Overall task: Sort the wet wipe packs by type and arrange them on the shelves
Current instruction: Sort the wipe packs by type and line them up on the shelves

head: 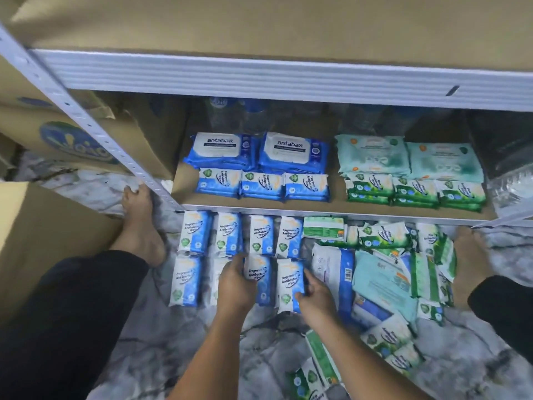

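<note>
Right, both hands are down among the blue fragrance-free packs laid out on the floor point(173, 356). The left grip point(235, 280) has its fingers curled round the left edge of one blue pack point(259, 274). The right grip point(315, 295) clasps the neighbouring blue pack point(290, 284) by its right edge. Both packs lie lengthwise, long axis pointing away from the person, straight at the shelf point(317, 216) just ahead. Now look at the row of three blue packs point(262, 186) on that shelf, in front of the Antabax packs point(258, 153): their print runs sideways, so they seem to lie crosswise. I'd say each held pack wants a quarter turn on the way in. The left grip sits nearer that blue row. The mixed heap point(403, 272) of green and larger packs lies off to the right.
</note>
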{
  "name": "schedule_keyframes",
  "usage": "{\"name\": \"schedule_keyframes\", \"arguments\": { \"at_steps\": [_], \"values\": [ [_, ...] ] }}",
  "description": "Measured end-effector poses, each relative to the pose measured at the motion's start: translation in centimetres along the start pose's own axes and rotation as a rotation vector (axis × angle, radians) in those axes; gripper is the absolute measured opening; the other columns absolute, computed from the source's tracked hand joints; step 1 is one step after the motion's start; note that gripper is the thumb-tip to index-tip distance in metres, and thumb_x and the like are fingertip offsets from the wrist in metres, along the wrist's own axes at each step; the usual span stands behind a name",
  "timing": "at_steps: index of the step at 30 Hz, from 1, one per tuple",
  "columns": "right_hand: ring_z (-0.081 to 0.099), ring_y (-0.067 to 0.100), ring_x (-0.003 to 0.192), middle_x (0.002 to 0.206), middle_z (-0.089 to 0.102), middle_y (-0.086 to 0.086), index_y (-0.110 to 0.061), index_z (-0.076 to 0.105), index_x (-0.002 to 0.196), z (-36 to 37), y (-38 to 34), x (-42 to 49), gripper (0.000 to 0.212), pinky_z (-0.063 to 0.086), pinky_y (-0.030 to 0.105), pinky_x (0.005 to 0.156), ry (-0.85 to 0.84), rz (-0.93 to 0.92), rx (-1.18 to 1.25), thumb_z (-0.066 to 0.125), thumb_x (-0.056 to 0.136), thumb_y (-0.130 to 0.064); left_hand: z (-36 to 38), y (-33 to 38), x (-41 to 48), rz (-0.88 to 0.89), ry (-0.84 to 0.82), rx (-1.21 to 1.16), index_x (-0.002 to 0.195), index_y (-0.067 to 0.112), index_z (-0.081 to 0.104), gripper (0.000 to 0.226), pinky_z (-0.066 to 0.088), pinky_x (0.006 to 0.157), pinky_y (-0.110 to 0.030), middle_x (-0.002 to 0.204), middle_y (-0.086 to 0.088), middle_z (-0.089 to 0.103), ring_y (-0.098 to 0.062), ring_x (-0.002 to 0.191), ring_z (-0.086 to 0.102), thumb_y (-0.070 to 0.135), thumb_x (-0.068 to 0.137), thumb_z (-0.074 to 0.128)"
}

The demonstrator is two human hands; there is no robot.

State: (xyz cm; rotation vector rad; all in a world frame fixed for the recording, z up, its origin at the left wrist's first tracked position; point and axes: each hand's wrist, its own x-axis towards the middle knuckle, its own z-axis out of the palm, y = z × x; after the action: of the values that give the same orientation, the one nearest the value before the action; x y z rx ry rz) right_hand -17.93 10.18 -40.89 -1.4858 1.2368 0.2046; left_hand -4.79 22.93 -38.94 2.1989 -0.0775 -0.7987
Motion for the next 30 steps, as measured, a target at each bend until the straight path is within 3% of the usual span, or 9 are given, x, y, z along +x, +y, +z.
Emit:
{"name": "schedule_keyframes", "arguments": {
  "at_steps": [3,7,10,14,18,21,25,30],
  "values": [
    [0.068,0.011,0.096,0.115,0.07,-0.011,-0.04,0.053,0.142,0.9,-0.2,0.7,0.062,0.058,0.032,0.081,0.025,-0.024,-0.089,0.061,0.091,-0.004,1.0,-0.8,0.8,-0.01,-0.011,0.027,0.132,0.025,0.054,0.061,0.05,0.059,-0.038,0.102,0.0,0.061,-0.027,0.086,0.064,-0.007,0.08,0.053],
    [0.061,0.023,0.091,0.107,0.065,0.002,-0.028,0.051,0.142,1.9,-1.1,0.1,0.054,0.048,0.029,0.076,0.163,-0.105,-0.364,0.057,0.092,-0.009,2.0,-1.5,1.0,0.0,0.011,0.133,0.146,0.023,0.046,0.073,0.046,0.072,-0.03,0.12,-0.01,0.059,-0.029,0.103,0.059,-0.005,0.079,0.055],
    [0.064,0.027,0.09,0.1,0.06,0.0,-0.024,0.037,0.146,2.7,-1.4,-0.3,0.061,0.045,0.032,0.066,0.202,-0.116,-0.552,0.057,0.089,-0.018,2.2,-1.5,0.7,0.025,0.031,0.253,0.15,0.025,0.04,0.076,0.044,0.07,-0.029,0.128,-0.011,0.057,-0.026,0.098,0.059,-0.004,0.081,0.054],
    [0.067,0.029,0.093,0.118,0.064,0.005,-0.02,0.015,0.157,2.7,-1.6,-0.4,0.086,0.044,0.032,0.063,0.195,-0.108,-0.683,0.06,0.084,-0.021,2.3,-1.1,0.2,0.057,0.04,0.41,0.154,0.024,0.035,0.074,0.054,0.066,-0.037,0.137,-0.009,0.054,-0.029,0.092,0.064,0.002,0.087,0.056],
    [0.067,0.029,0.098,0.112,0.064,0.004,-0.022,0.011,0.158,2.2,-1.3,-0.5,0.082,0.045,0.034,0.067,0.202,-0.116,-0.748,0.057,0.091,-0.029,2.4,-0.7,-0.3,0.097,0.053,0.513,0.153,0.022,0.037,0.071,0.054,0.064,-0.037,0.142,-0.008,0.047,-0.027,0.097,0.064,0.006,0.089,0.061],
    [0.066,0.03,0.103,0.113,0.064,0.005,-0.022,0.027,0.153,1.3,-1.0,-0.9,0.063,0.048,0.035,0.074,0.215,-0.145,-0.76,0.051,0.096,-0.035,2.1,-0.4,-0.4,0.09,0.099,0.573,0.148,0.023,0.043,0.066,0.052,0.067,-0.037,0.136,-0.005,0.049,-0.025,0.104,0.058,0.015,0.086,0.065],
    [0.067,0.033,0.096,0.106,0.07,0.007,-0.018,0.061,0.118,-1.8,-0.2,-1.9,0.028,0.051,0.035,0.069,0.347,-0.205,-0.654,0.057,0.092,-0.027,2.0,0.4,-1.1,0.116,0.108,0.559,0.141,0.02,0.051,0.059,0.052,0.078,-0.04,0.132,-0.006,0.054,-0.027,0.112,0.052,0.019,0.084,0.063],
    [0.067,0.035,0.082,0.095,0.071,0.012,-0.015,0.066,0.107,-8.7,2.9,-3.0,0.022,0.047,0.033,0.06,0.474,-0.111,-0.549,0.062,0.085,-0.011,3.4,1.8,-3.1,0.211,0.003,0.47,0.125,0.018,0.059,0.037,0.045,0.066,-0.035,0.111,-0.005,0.058,-0.03,0.097,0.058,0.012,0.089,0.052]
  ]
}}
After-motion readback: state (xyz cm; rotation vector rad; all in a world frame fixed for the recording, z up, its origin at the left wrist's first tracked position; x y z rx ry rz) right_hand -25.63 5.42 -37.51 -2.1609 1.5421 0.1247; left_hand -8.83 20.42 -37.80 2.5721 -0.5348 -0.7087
